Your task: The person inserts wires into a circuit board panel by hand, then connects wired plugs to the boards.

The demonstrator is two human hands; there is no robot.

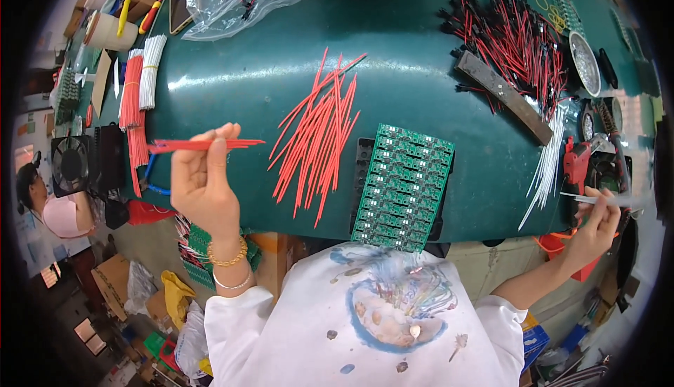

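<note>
My left hand (206, 169) is raised over the left part of the table, its fingers closed round a small bunch of red wires (242, 143). To its right a loose pile of red wires (309, 148) lies spread on the green table. A panel of green circuit boards (404, 187) sits on a black holder at the table's near edge, in front of my body. Out at the far right, my right hand (599, 222) pinches thin white wires (579, 198) beside a red glue gun (577, 164).
Bundles of red wires (132, 92) and white wires (152, 64) lie at the left. A dark metal bar (504, 97) rests against a heap of red-black wire leads (509, 39), near loose white wires (544, 169). A small fan (71, 164) stands left; another person (63, 211) sits beyond.
</note>
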